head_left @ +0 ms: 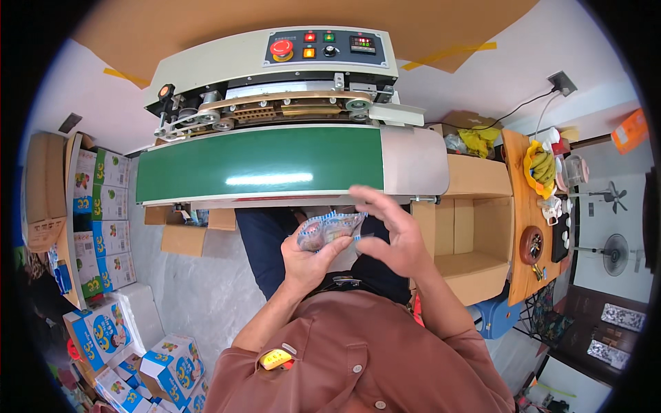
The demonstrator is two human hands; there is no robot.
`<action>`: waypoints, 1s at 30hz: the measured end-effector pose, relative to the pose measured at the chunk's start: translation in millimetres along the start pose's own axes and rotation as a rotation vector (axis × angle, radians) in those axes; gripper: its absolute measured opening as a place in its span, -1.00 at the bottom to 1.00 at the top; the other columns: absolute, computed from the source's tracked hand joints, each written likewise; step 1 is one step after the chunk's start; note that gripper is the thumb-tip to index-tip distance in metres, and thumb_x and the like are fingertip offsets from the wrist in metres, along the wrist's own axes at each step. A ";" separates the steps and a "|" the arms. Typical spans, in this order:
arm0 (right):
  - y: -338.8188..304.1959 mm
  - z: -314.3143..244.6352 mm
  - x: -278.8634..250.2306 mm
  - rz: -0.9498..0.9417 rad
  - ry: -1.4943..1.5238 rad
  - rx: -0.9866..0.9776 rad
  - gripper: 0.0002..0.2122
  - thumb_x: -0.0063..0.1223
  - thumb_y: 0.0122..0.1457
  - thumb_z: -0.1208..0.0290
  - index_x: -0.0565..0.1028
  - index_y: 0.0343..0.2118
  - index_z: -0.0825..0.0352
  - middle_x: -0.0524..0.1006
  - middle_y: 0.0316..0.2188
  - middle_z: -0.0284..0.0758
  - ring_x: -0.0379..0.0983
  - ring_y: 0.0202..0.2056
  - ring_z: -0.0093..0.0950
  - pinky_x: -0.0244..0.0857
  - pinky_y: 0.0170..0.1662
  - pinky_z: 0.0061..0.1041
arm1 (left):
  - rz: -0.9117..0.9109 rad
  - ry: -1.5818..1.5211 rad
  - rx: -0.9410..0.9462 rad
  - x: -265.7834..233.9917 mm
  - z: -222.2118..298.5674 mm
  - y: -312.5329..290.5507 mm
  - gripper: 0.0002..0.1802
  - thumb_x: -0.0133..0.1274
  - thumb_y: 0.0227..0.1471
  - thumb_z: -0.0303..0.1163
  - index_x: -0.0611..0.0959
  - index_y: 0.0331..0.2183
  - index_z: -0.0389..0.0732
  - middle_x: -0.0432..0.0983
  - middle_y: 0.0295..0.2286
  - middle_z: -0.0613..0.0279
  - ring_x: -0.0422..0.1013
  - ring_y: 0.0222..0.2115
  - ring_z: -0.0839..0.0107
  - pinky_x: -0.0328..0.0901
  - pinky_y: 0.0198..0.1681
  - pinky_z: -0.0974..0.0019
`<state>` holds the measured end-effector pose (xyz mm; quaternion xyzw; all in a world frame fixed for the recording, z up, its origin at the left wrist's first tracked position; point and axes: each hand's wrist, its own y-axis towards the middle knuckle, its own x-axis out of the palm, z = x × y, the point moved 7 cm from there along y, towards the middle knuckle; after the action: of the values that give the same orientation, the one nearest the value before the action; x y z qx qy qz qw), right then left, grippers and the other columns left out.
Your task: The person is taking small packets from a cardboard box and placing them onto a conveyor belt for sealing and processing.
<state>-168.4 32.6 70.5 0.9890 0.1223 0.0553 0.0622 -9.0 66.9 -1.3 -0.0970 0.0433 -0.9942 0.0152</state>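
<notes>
My left hand (307, 264) is closed around clear plastic pouches (328, 231) with blue-and-white printed edges, its thumb pressed across them. Whatever is packed inside is too small to make out. To the right of the pouches, my right hand (397, 241) is raised with its fingers apart and nothing in its grasp. Both hands are above my lap, just short of the front edge of a band sealing machine. The machine's green conveyor belt (261, 162) runs across in front of me, beneath its sealing head (275, 107).
A control panel (327, 47) with a red stop button tops the machine. An open cardboard box (475, 258) stands at right, beside a wooden table (518, 265) bearing bananas (542, 166). Printed cartons (110, 220) are stacked at left. An open carton (184, 237) sits under the machine.
</notes>
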 end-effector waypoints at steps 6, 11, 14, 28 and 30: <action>3.4 54.6 -12.2 -0.018 0.070 0.244 -0.79 0.11 0.21 0.51 0.56 -0.11 0.44 0.56 -0.13 -0.24 0.50 -0.21 -0.56 0.41 -0.20 -0.60 | -0.001 -0.241 -0.012 14.5 18.2 21.4 -0.82 0.16 0.05 -0.57 0.63 -0.24 -0.38 0.63 -0.36 0.22 0.53 -0.38 0.53 0.43 -0.31 0.45; 16.8 64.2 -16.7 0.003 0.074 0.366 -0.78 0.09 0.24 0.40 0.55 -0.12 0.38 0.57 -0.19 -0.28 0.54 -0.37 -0.61 0.42 -0.48 -0.69 | -0.029 -0.226 -0.050 14.2 10.0 37.8 -0.83 0.12 0.08 -0.58 0.62 -0.22 -0.38 0.62 -0.35 0.18 0.54 -0.35 0.49 0.46 -0.30 0.41; 32.6 66.7 -24.9 0.028 0.093 0.420 -0.76 0.06 0.25 0.39 0.51 -0.09 0.40 0.58 -0.22 -0.26 0.55 -0.33 -0.56 0.46 -0.44 -0.65 | -0.053 -0.008 -0.158 13.8 0.6 49.6 -0.73 0.09 0.15 -0.45 0.60 -0.13 -0.38 0.60 -0.29 0.10 0.55 -0.34 0.42 0.51 -0.32 0.41; 111.0 108.7 -83.6 0.207 0.236 0.633 -0.71 0.05 0.27 0.35 0.45 -0.04 0.41 0.57 -0.20 -0.24 0.58 -0.22 -0.42 0.54 -0.25 -0.52 | 0.000 -0.125 -0.342 -14.5 -6.1 70.1 -0.63 0.04 0.21 -0.27 0.56 -0.07 -0.36 0.60 -0.26 0.06 0.58 -0.43 0.36 0.49 -0.49 0.42; 115.2 113.6 -78.6 0.202 0.246 0.646 -0.72 0.05 0.27 0.35 0.45 -0.04 0.40 0.57 -0.20 -0.24 0.58 -0.22 -0.42 0.54 -0.23 -0.51 | -0.055 -0.092 -0.360 -13.7 -7.9 70.2 -0.65 0.05 0.21 -0.28 0.59 -0.11 -0.36 0.61 -0.26 0.05 0.57 -0.49 0.37 0.48 -0.51 0.42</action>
<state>-203.0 -110.2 -33.2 0.9507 0.0418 0.1382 -0.2743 4.5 -1.8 -17.9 -0.1445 0.2169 -0.9650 -0.0274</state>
